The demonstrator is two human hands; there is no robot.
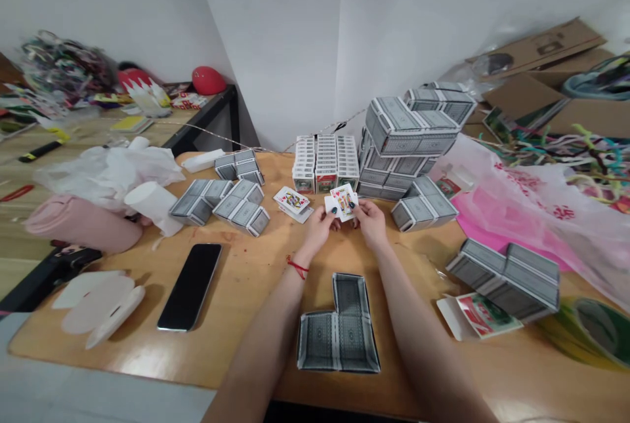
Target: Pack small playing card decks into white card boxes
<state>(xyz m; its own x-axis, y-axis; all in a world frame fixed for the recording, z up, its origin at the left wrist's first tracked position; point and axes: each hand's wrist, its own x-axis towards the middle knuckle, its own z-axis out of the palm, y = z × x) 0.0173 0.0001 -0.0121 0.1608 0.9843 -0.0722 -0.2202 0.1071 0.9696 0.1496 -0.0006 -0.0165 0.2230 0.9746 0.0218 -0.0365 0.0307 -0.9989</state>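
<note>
Above the middle of the table, my left hand (319, 226) and my right hand (371, 221) are close together, both pinching a few playing cards (343, 201) that lie face up and slightly fanned. A small pile of face-up cards (291, 201), with a queen on top, rests on the table left of my left hand. Between my forearms lies an L-shaped block made of grey-backed cards (336, 324). Just beyond my hands stand rows of card packs (325, 162) in white boxes.
L-shaped card blocks (411, 124) are stacked at the back right, with others (242, 206) at the left. A phone (190, 287), a pink bottle (83, 223) and a white cup (153, 206) occupy the left side. An opened card box (485, 315) and a tape roll (590, 328) sit at the right.
</note>
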